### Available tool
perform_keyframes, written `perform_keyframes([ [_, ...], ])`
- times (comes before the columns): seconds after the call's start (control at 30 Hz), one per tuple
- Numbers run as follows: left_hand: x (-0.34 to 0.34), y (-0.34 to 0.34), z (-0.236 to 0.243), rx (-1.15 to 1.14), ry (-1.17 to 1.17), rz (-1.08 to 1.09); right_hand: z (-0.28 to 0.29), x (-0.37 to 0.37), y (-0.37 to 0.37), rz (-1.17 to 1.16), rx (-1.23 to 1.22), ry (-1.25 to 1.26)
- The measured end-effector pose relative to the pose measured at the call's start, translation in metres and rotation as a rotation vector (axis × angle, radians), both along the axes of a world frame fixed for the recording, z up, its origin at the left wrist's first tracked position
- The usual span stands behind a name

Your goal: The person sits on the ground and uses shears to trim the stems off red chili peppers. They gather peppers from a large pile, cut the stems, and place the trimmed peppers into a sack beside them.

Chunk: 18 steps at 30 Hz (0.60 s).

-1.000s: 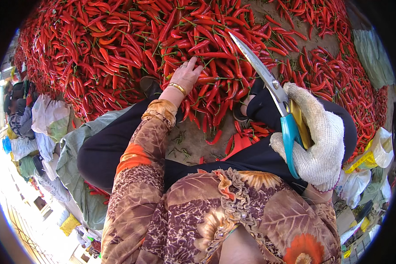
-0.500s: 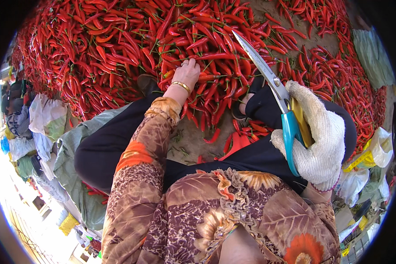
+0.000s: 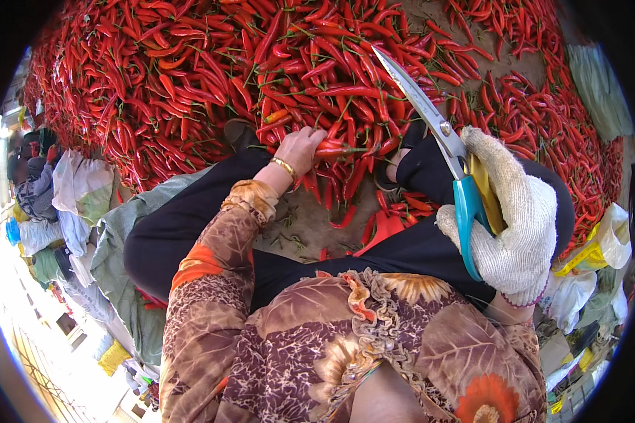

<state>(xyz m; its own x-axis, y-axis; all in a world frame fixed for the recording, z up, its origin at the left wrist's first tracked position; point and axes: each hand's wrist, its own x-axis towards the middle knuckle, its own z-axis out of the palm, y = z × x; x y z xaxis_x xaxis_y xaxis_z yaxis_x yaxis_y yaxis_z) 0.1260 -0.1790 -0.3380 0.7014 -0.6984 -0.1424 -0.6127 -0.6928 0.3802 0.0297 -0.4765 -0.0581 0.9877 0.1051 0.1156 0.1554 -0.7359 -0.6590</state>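
My left hand (image 3: 296, 151), bare with a gold bangle, is closed on a red chili (image 3: 339, 150) whose green stem points right, at the near edge of a big heap of red chilies (image 3: 162, 99) between my bent legs. My right hand (image 3: 515, 225), in a white knit glove, grips large scissors (image 3: 427, 106) with teal and yellow handles. The steel blades point up-left over the heap and look shut, with no chili between them.
More chilies (image 3: 543, 127) spread at the right around bare ground (image 3: 501, 67). A grey-green sack (image 3: 127, 268) lies left of my knee, and plastic bags (image 3: 600, 240) at the right. Another person (image 3: 35, 190) sits among bags at the far left.
My left hand has come down and toward me from deeper in the heap, now with a chili in its fingers. My right hand and scissors have hardly moved.
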Motion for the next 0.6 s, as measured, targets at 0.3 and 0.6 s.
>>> perform_keyframes([
  [0.3,-0.046,0.000,0.003,-0.094,0.051,0.228,0.000,-0.001,0.000,0.016,-0.005,0.009],
  [0.6,-0.047,-0.016,-0.030,-0.570,0.558,1.322,-0.001,-0.001,-0.003,0.037,-0.032,-0.005],
])
